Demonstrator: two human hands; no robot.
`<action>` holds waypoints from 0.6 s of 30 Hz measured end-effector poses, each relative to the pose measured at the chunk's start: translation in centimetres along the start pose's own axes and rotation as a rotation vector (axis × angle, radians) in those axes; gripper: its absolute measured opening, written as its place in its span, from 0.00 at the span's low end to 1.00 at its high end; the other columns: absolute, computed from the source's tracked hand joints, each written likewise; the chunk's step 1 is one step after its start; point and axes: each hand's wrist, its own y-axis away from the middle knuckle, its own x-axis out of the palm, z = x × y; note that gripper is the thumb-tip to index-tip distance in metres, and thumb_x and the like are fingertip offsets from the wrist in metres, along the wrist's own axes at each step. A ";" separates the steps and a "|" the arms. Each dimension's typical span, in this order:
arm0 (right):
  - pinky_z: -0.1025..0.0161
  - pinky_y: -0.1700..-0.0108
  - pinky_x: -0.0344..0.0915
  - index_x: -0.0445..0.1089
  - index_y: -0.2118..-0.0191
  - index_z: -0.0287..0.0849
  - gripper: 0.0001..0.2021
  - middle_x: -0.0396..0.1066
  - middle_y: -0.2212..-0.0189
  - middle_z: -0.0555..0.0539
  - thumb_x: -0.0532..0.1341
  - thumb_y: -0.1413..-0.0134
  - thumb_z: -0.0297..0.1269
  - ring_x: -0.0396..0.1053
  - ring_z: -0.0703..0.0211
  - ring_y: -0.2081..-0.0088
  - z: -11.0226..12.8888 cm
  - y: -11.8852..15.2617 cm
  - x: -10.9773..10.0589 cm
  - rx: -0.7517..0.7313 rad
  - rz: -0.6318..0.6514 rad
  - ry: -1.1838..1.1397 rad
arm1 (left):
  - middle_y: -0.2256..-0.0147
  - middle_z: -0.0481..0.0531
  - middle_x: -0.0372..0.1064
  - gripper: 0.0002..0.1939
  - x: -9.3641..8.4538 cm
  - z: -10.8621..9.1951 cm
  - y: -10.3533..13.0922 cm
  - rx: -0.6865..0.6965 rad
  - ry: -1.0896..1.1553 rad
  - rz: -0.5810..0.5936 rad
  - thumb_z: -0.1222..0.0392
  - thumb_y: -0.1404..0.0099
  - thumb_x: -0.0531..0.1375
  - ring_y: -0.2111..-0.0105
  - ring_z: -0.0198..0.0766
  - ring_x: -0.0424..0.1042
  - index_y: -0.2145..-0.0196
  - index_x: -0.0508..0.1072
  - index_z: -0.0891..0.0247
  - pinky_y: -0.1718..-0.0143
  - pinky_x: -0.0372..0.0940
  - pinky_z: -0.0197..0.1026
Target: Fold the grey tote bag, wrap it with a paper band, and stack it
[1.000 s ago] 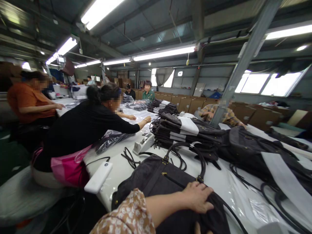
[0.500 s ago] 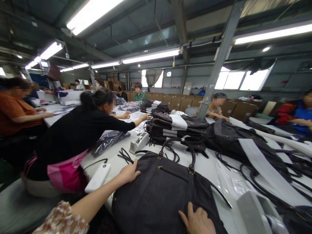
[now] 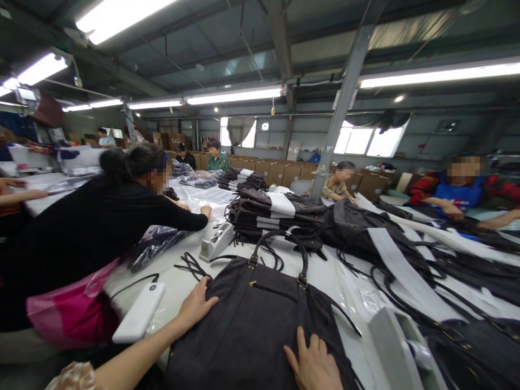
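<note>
A dark grey fabric handbag (image 3: 255,319) with two looped handles lies flat on the white table (image 3: 333,276) in front of me. My left hand (image 3: 195,306) rests flat on the bag's left upper corner, fingers spread. My right hand (image 3: 314,365) presses on the bag's lower right part, at the bottom edge of the view. Neither hand grips anything.
A white power bank (image 3: 138,314) with a cable lies left of the bag. A tape dispenser (image 3: 216,241) stands behind it, another (image 3: 400,346) at my right. Stacks of dark bags (image 3: 268,214) fill the table. A person in black (image 3: 93,227) leans over at left; others sit around.
My left hand slid from the bag's middle to its left corner, and my right hand came onto its lower right. The view turned right. The person in black drew an arm back.
</note>
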 end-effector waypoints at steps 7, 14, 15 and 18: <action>0.52 0.57 0.65 0.65 0.45 0.37 0.27 0.69 0.55 0.32 0.48 0.40 0.52 0.67 0.42 0.53 -0.3 -0.3 1.3 0.017 -0.031 -0.178 | 0.41 0.58 0.58 0.32 -2.5 -3.5 -4.3 0.133 -0.098 -0.062 0.51 0.36 0.54 0.42 0.48 0.57 0.37 0.51 0.61 0.42 0.52 0.45; 0.49 0.50 0.63 0.67 0.47 0.36 0.26 0.69 0.53 0.32 0.50 0.41 0.50 0.67 0.41 0.50 -0.5 -0.7 2.5 -0.005 -0.033 -0.217 | 0.53 0.62 0.68 0.25 -2.8 -7.9 -13.4 -0.066 -0.112 0.064 0.42 0.34 0.52 0.50 0.50 0.66 0.55 0.71 0.67 0.48 0.60 0.56; 0.49 0.50 0.63 0.67 0.46 0.36 0.26 0.69 0.52 0.32 0.50 0.41 0.50 0.67 0.41 0.49 -0.5 -0.7 2.8 -0.008 -0.026 -0.203 | 0.53 0.60 0.69 0.24 -2.3 -8.3 -14.3 -0.090 -0.099 0.097 0.42 0.35 0.53 0.51 0.48 0.67 0.54 0.70 0.67 0.50 0.62 0.55; 0.49 0.49 0.64 0.66 0.45 0.33 0.28 0.69 0.50 0.31 0.51 0.42 0.50 0.67 0.40 0.48 -0.5 -0.9 3.7 0.008 0.010 -0.138 | 0.55 0.55 0.69 0.20 -0.4 -8.9 -15.8 -0.104 -0.039 0.178 0.47 0.35 0.57 0.57 0.42 0.70 0.55 0.70 0.65 0.54 0.67 0.51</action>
